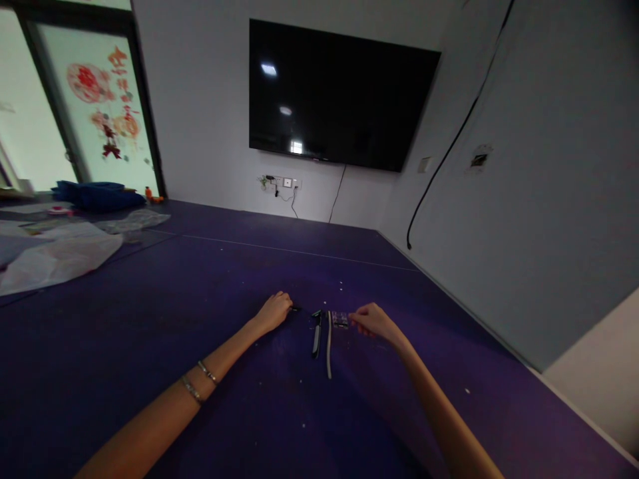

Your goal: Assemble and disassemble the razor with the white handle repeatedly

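Note:
My left hand [274, 311] is closed on the purple surface, with the tip of a small dark object [296, 309] poking out by its fingers; its kind is unclear. To the right lies a razor [316, 339], dark with a grey handle and a greenish head at the far end. Beside it stretches a thin, pale, slightly curved strip [329, 349]. A small square patterned piece [340, 320], silvery and dark, sits right of the strip's far end. My right hand [374, 321] has its fingers pinched together close to that piece's right edge; what they hold, if anything, cannot be made out.
The purple surface [224, 399] carries small white specks. Crumpled clear plastic [74, 259] and a blue cloth-like heap [97, 196] lie at the far left. A television [339, 96] hangs on the wall ahead. A black cable [442, 159] dangles along the right wall.

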`<action>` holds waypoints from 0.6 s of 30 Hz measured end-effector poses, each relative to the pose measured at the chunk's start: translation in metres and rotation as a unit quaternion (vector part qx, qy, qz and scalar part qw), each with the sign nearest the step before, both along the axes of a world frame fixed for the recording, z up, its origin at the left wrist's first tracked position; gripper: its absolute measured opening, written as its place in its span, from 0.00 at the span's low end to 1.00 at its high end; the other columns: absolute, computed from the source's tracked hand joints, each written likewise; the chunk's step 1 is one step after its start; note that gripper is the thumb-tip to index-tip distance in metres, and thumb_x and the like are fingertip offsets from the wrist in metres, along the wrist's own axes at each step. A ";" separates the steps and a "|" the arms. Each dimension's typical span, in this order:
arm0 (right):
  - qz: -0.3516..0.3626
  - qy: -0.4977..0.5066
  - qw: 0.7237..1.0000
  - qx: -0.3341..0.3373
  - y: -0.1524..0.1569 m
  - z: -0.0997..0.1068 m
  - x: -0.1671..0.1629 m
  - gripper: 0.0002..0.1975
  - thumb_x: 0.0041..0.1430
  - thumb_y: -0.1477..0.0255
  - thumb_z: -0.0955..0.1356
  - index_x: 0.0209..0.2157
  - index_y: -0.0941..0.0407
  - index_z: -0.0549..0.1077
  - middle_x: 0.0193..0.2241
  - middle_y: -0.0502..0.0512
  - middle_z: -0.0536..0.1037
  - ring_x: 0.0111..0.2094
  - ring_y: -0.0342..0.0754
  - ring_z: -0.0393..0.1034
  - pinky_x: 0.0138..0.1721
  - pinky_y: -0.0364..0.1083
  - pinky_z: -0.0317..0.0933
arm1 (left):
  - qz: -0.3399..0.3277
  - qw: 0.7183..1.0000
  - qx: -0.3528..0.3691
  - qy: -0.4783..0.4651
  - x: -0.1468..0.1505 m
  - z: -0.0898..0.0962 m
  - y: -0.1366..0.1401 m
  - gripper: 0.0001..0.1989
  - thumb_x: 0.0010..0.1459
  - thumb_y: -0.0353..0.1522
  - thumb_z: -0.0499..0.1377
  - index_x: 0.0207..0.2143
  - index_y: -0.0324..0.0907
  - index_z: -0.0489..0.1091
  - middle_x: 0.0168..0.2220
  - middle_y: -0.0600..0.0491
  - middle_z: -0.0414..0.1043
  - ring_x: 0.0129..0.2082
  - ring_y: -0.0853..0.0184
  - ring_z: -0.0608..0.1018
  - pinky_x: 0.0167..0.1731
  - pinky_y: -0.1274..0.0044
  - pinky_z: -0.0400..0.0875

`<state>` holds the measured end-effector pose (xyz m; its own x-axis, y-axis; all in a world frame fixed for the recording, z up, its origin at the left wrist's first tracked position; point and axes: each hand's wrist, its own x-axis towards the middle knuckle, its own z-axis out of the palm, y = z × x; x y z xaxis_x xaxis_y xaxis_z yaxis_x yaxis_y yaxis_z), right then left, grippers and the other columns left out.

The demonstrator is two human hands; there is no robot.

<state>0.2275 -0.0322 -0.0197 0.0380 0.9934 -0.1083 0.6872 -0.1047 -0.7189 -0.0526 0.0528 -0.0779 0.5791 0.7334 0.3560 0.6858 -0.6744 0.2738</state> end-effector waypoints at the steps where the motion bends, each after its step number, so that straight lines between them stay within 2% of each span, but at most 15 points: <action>1: -0.005 0.002 1.000 0.004 0.001 -0.001 0.002 0.13 0.53 0.71 0.64 0.17 0.60 0.70 0.11 0.47 0.67 0.11 0.37 0.57 0.13 0.37 0.49 | 0.005 1.000 0.003 0.001 -0.001 0.000 0.000 0.12 0.58 0.27 0.49 0.31 0.38 0.73 0.34 0.46 0.71 0.39 0.62 0.70 0.45 0.69 0.62; 4: -0.014 0.020 0.999 0.038 0.004 -0.004 0.007 0.11 0.52 0.70 0.64 0.22 0.61 0.73 0.14 0.49 0.70 0.15 0.38 0.61 0.14 0.37 0.53 | 0.022 1.000 0.006 0.003 -0.003 0.001 0.000 0.11 0.58 0.29 0.51 0.32 0.39 0.73 0.35 0.46 0.72 0.39 0.62 0.71 0.44 0.70 0.62; 10: -0.008 0.065 0.989 0.135 0.010 -0.011 0.009 0.11 0.50 0.70 0.65 0.33 0.61 0.76 0.29 0.55 0.76 0.29 0.44 0.69 0.20 0.38 0.62 | 0.008 0.999 -0.003 -0.048 0.003 0.014 0.002 0.11 0.58 0.30 0.51 0.36 0.41 0.74 0.36 0.47 0.73 0.40 0.62 0.71 0.45 0.72 0.63; 18: 0.018 0.103 0.980 0.170 0.011 -0.011 0.001 0.16 0.50 0.65 0.66 0.36 0.61 0.76 0.30 0.56 0.77 0.27 0.43 0.69 0.21 0.39 0.62 | -0.109 0.990 0.050 -0.072 0.063 0.040 -0.023 0.11 0.59 0.31 0.52 0.39 0.40 0.72 0.38 0.47 0.73 0.42 0.62 0.70 0.47 0.69 0.61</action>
<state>0.2287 -0.0209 -0.0309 0.0147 0.9735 0.2282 0.5230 0.1870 -0.8316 0.0106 0.0298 -0.0380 0.6584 0.5530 0.5107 0.4791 -0.8311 0.2823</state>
